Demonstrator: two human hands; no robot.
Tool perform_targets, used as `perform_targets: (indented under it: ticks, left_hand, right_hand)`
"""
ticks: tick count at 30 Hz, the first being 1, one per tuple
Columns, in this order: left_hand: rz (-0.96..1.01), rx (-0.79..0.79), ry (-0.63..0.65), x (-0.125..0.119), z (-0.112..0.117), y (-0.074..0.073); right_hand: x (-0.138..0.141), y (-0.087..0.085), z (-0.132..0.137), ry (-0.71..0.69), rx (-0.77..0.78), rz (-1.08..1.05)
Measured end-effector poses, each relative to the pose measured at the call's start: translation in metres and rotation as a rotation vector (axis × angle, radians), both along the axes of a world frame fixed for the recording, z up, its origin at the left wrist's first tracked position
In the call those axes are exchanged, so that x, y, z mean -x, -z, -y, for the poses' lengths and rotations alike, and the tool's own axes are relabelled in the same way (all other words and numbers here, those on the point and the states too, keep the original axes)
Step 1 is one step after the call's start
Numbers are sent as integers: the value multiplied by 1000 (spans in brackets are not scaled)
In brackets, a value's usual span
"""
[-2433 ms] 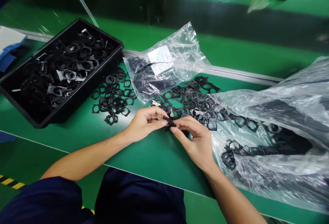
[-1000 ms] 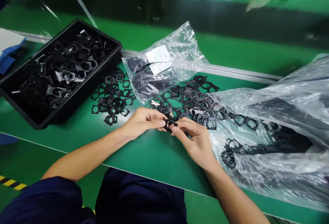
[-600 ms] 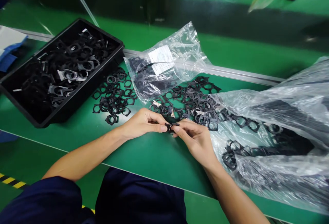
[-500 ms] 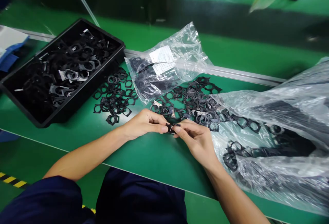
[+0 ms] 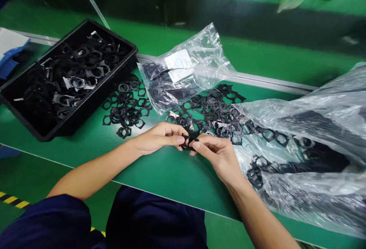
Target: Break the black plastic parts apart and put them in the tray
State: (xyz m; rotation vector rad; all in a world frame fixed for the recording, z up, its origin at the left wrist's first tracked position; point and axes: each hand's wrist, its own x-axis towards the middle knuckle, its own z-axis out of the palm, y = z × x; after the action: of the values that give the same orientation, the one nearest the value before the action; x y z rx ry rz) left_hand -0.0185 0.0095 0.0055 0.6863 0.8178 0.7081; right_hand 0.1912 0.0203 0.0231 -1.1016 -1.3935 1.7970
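My left hand (image 5: pixel 158 138) and my right hand (image 5: pixel 219 155) meet over the green table, fingertips pinched together on one small black ring-shaped part (image 5: pixel 188 141). Both hands are closed on it. Just behind them lies a loose heap of the same black parts (image 5: pixel 213 110), a few with silvery metal pieces. A second heap of black parts (image 5: pixel 126 104) lies to the left, beside a black tray (image 5: pixel 85 106).
The black tray holds several black and metal parts. A small clear bag with a white label (image 5: pixel 183 74) lies behind the heaps. A large clear plastic bag (image 5: pixel 309 154) with more parts fills the right side. A metal rail (image 5: pixel 268 82) borders the table's far edge.
The hands have stayed together on the small part, turning it slightly between the fingertips. Nothing else has moved.
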Motion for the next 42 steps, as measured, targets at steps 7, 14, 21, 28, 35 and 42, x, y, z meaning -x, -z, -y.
perform_targets:
  ticks: [7, 14, 21, 28, 35, 42]
  left_hand:
    - [-63, -37, -122, -5, 4, 6]
    - [-41, -43, -169, -9, 4, 7]
    - [-265, -296, -332, -18, 13, 1]
    - [-373, -525, -397, -18, 16, 8]
    - [-352, -653, -334, -16, 15, 13]
    - [-382, -727, -330, -16, 16, 14]
  right_hand:
    - [4, 6, 1, 179, 197, -122]
    - [4, 9, 1, 196, 282, -197]
    - [6, 9, 7, 269, 88, -96]
    - [4, 11, 9, 252, -145, -25]
    - [3, 7, 14, 178, -334, -41]
    - [2, 6, 13, 154, -519, 54]
